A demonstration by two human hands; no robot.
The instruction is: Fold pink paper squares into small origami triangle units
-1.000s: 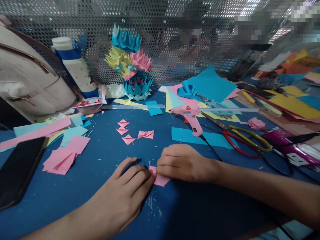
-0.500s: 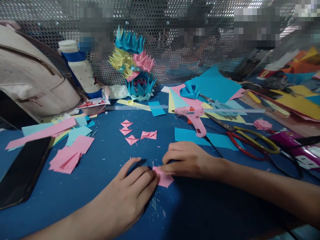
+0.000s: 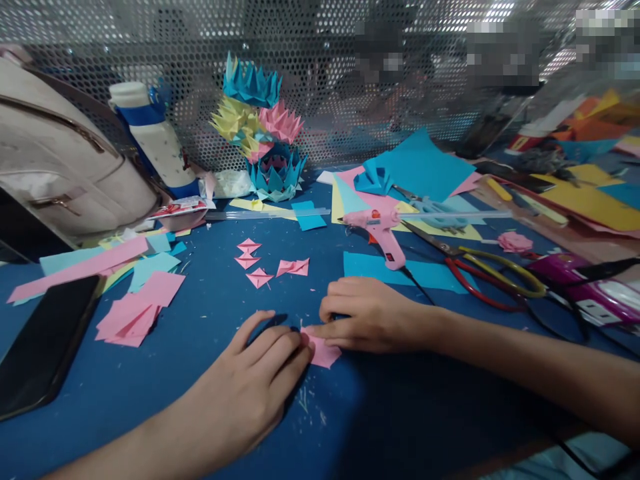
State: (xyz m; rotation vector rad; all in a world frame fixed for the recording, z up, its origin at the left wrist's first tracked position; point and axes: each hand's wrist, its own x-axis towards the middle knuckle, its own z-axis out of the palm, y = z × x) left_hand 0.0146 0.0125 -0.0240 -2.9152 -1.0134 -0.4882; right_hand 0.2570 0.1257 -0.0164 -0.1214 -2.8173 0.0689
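A small pink piece of paper (image 3: 326,353), partly folded, lies flat on the blue table in front of me. The fingers of my left hand (image 3: 263,370) press its left edge down, and the thumb side is tucked against it. From the right, my right hand (image 3: 373,315) has its fingertips on the paper's upper edge, fingers bent together. Just beyond the hands sit several small folded pink paper pieces (image 3: 259,277). Flat pink paper squares (image 3: 129,321) are piled to the left of my left hand. The underside of both hands is hidden.
A pink glue gun (image 3: 383,233) with its cord, red-and-yellow scissors (image 3: 495,273) and blue paper (image 3: 420,272) lie beyond my right hand. On the left are a phone (image 3: 53,340), a bottle (image 3: 155,143) and a backpack (image 3: 65,153). Paper lotus flowers (image 3: 275,170) stand against the perforated metal panel.
The whole view has shifted slightly, so things appear a little further left. My right fingertips have slid a little left along the pink paper's upper edge; my left hand stays on it.
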